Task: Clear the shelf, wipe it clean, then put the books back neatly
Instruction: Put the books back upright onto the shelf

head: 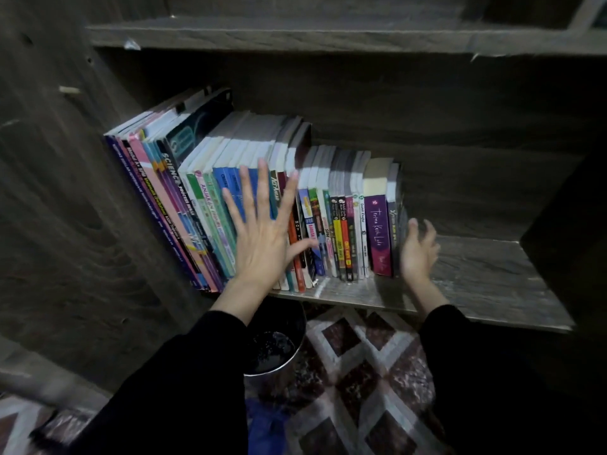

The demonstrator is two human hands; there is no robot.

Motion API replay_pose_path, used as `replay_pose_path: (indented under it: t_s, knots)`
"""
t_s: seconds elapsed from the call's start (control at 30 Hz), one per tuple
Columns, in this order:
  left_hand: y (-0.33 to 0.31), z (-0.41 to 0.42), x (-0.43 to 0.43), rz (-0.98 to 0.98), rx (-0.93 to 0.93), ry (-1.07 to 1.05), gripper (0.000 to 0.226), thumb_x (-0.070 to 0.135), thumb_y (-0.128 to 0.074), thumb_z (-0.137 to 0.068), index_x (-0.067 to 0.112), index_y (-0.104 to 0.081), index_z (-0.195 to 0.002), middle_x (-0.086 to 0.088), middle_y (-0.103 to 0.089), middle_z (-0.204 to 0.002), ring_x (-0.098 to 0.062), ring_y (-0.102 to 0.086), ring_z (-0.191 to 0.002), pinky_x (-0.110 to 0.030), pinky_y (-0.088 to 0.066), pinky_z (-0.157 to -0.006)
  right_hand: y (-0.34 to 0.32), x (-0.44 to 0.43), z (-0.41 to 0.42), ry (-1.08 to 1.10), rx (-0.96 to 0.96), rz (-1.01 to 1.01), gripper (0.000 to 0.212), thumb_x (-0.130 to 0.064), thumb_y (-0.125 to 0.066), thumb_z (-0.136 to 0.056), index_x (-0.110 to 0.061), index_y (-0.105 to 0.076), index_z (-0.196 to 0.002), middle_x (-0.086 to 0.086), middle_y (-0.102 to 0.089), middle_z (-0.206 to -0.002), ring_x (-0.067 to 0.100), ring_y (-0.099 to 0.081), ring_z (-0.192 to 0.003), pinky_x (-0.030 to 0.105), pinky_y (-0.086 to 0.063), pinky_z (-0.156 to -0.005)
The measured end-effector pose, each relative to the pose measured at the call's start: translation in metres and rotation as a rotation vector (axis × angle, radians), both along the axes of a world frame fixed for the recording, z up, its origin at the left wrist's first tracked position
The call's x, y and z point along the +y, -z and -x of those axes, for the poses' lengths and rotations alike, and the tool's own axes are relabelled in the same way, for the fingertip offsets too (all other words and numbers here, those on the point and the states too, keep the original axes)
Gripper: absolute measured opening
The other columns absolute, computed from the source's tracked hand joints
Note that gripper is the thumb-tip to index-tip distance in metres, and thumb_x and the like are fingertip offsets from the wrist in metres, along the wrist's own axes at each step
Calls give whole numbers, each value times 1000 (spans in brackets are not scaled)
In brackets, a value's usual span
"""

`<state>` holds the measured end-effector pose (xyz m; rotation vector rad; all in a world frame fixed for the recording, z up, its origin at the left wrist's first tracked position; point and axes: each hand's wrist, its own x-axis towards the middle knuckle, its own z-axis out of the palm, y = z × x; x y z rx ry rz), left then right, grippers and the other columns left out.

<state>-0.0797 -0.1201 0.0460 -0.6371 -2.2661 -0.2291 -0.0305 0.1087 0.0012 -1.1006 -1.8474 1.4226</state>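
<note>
- The books (210, 178) stand spine-out in one row on the wooden shelf (476, 277), filling its left and middle part across the centre of the frame. The right stretch of the board is bare wood.
- The tall workbooks (157, 198) at the left end of the row lean to the upper left against the side wall of the unit. The smaller paperbacks to the right of them stand closer to upright.
- The left hand (262, 238) sits in the middle of the frame, fingers straight and spread wide, palm laid flat on the spines of the blue and green books.
- The right hand (417, 254) is at the right end of the row, just beside the dark book (393, 224) that follows the purple book (379, 231). Its fingers are loosely bent and grip nothing. It is blurred, so I cannot tell whether it touches that last book.
- Both arms wear black sleeves (184, 372).
- Another shelf board (328, 36) runs across the top of the frame.
- Below the shelf, lower centre, a dark bucket (279, 323) stands on a patterned rug (371, 372).
</note>
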Motion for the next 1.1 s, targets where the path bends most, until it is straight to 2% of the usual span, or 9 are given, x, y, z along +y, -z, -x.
replay_pose_path:
  t_s: [0.17, 0.27, 0.37, 0.47, 0.6, 0.77, 0.87, 0.97, 1.1]
  knots:
    - [-14, 17, 1, -162, 62, 44, 90, 68, -50, -85, 21, -6, -149, -3, -7, -154, -27, 6, -145, -46, 18, -113, 44, 63, 40, -250, -65, 369, 102, -97, -44, -55, -34, -48, -135, 1, -47, -144, 22, -50, -123, 44, -35, -109]
    - [-11, 21, 4, -244, 111, 104, 71, 53, -53, -90, 19, -21, -142, -2, -17, -150, -30, -7, -142, -44, 16, -114, 35, 49, 43, -378, -129, 347, 61, -74, -29, -88, -28, -56, -118, -1, -62, -110, 18, -59, -98, 33, -45, -87]
    - [-8, 24, 7, -277, 131, 132, 66, 48, -55, -89, 18, -25, -140, -2, -20, -148, -31, -9, -142, -42, 19, -114, 42, 38, 54, -341, -111, 395, 102, -100, -30, -56, -30, -57, -126, 9, -63, -122, 29, -63, -105, 51, -43, -100]
    - [-7, 28, 9, -281, 158, 133, 66, 47, -57, -87, 18, -26, -138, -1, -20, -147, -31, -10, -141, -42, 19, -113, 55, 34, 61, -330, -38, 509, 89, -88, -35, -72, -20, -56, -125, 13, -68, -110, 30, -69, -92, 45, -50, -94]
    - [-6, 31, 11, -272, 179, 118, 68, 49, -57, -84, 18, -27, -137, -1, -20, -145, -32, -10, -139, -42, 19, -113, 83, 53, 79, -237, -46, 520, 123, -104, -39, -38, -30, -51, -135, 13, -45, -144, 28, -56, -116, 52, -40, -105]
    - [-7, 25, 9, -227, 165, 58, 74, 43, -65, -81, 18, -24, -137, -2, -19, -145, -33, -9, -140, -45, 15, -115, 25, 24, 43, -321, -111, 219, 56, -49, -23, -102, -10, -53, -129, 18, -59, -124, 34, -59, -111, 44, -45, -97]
    - [-8, 21, 9, -223, 135, 39, 72, 44, -64, -81, 19, -24, -137, -2, -19, -145, -32, -8, -141, -47, 12, -115, 22, 5, 22, -17, -12, 124, 28, -16, -43, -98, -4, -58, -118, 22, -58, -123, 34, -53, -115, 35, -39, -97]
    - [-9, 19, 9, -215, 108, 31, 71, 45, -62, -82, 20, -24, -137, -2, -18, -145, -30, -7, -142, -47, 10, -115, 15, -40, -9, 256, 153, 147, 20, 1, -45, -92, 0, -56, -109, 15, -56, -107, 24, -52, -99, 22, -32, -73]
    - [-10, 17, 5, -202, 78, 36, 73, 46, -63, -84, 20, -23, -138, -2, -17, -146, -29, -5, -143, -48, 9, -116, 26, -92, -22, -249, 0, 171, 21, -7, -48, -94, -19, -62, -83, 2, -65, -92, 16, -54, -82, 26, -44, -73]
